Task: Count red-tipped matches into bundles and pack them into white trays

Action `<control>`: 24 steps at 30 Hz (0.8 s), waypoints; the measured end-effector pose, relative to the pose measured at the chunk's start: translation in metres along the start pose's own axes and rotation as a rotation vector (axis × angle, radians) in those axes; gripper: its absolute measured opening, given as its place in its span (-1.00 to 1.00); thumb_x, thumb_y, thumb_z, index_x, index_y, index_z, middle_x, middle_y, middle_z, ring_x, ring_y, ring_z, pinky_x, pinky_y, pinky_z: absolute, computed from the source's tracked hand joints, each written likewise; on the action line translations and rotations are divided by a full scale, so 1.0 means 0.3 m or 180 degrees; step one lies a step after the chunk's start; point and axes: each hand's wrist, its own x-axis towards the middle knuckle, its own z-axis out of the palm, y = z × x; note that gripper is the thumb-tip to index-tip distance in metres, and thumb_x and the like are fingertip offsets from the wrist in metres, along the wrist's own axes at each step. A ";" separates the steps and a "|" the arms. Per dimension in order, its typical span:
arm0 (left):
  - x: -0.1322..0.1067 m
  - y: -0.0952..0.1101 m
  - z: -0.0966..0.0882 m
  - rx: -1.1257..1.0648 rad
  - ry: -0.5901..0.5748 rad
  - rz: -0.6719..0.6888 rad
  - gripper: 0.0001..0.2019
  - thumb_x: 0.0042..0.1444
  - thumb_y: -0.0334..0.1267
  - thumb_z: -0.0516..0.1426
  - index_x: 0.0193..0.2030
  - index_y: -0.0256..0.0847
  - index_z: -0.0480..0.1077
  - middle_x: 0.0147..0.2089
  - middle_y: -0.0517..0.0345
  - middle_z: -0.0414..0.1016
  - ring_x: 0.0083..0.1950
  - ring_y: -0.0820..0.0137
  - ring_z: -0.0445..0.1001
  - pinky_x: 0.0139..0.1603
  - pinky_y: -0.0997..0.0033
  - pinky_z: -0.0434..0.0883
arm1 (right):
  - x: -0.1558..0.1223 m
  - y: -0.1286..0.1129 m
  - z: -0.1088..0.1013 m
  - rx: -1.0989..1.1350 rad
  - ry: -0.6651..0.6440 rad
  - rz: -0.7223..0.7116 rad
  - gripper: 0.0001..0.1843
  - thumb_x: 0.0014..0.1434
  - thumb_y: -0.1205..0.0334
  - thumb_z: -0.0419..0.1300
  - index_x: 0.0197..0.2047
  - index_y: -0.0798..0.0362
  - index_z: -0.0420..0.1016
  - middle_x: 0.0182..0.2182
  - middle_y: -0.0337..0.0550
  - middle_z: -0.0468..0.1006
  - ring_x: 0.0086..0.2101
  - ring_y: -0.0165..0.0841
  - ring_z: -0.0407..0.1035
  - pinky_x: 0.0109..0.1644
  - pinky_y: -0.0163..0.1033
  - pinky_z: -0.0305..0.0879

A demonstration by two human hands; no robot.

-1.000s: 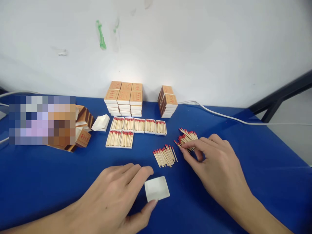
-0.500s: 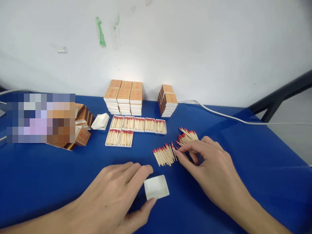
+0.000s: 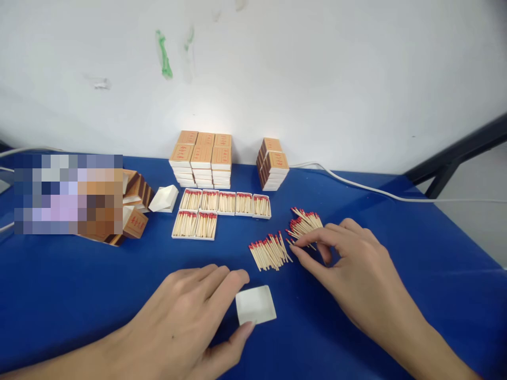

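Observation:
An empty white matchbox tray [image 3: 256,306] lies on the blue table, with my left hand [image 3: 198,311] around its left side. The thumb rests at its near edge and the index finger by its far left corner. My right hand [image 3: 344,261] is closed in a pinch, thumb and index finger on a red-headed match [image 3: 289,241]. Just left of those fingertips is a row of loose matches [image 3: 269,252], heads pointing away from me. A second heap of matches [image 3: 304,224] lies beyond the right hand, partly covered by it.
Several match-filled trays [image 3: 208,226] stand in two rows. Stacked matchboxes [image 3: 202,158] and a smaller stack [image 3: 272,164] are near the wall. At left, another white tray [image 3: 164,199] sits beside more matchboxes [image 3: 135,224], partly blurred out. A white cable [image 3: 356,186] crosses the back right.
My right hand has shifted slightly right, away from the row of matches; a match at the row's right end now shows fully. My left hand and the empty tray stay nearly still.

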 end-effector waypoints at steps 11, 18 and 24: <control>0.002 0.001 -0.002 -0.0010 -0.0029 -0.0003 -0.74 0.61 -0.15 0.10 0.31 -0.13 0.34 -0.07 0.08 0.75 -0.16 0.10 0.82 -0.39 0.08 0.68 | -0.001 -0.018 0.025 -0.0003 0.0059 0.0058 -0.77 0.50 0.08 0.44 -0.25 -0.13 0.76 -0.51 -0.26 0.52 -0.34 -0.17 0.39 -0.19 -0.02 0.22; 0.008 -0.002 -0.002 0.0018 0.0020 0.0025 -0.77 0.63 -0.15 0.07 0.29 -0.12 0.36 -0.08 0.07 0.76 -0.16 0.12 0.83 -0.36 0.10 0.70 | 0.010 -0.047 0.019 0.0256 0.0094 0.0145 -0.73 0.55 0.04 0.40 -0.24 -0.15 0.79 -0.51 -0.27 0.53 -0.37 -0.19 0.41 -0.20 -0.03 0.27; 0.016 0.007 -0.001 0.0126 0.0209 0.0033 -0.71 0.72 -0.05 -0.06 0.30 -0.14 0.32 -0.08 0.02 0.79 -0.17 0.12 0.84 -0.39 0.12 0.68 | -0.008 -0.011 -0.002 -0.0397 0.0335 -0.0023 -0.79 0.57 0.05 0.37 -0.13 -0.12 0.78 -0.48 -0.25 0.51 -0.33 -0.14 0.35 -0.15 0.00 0.15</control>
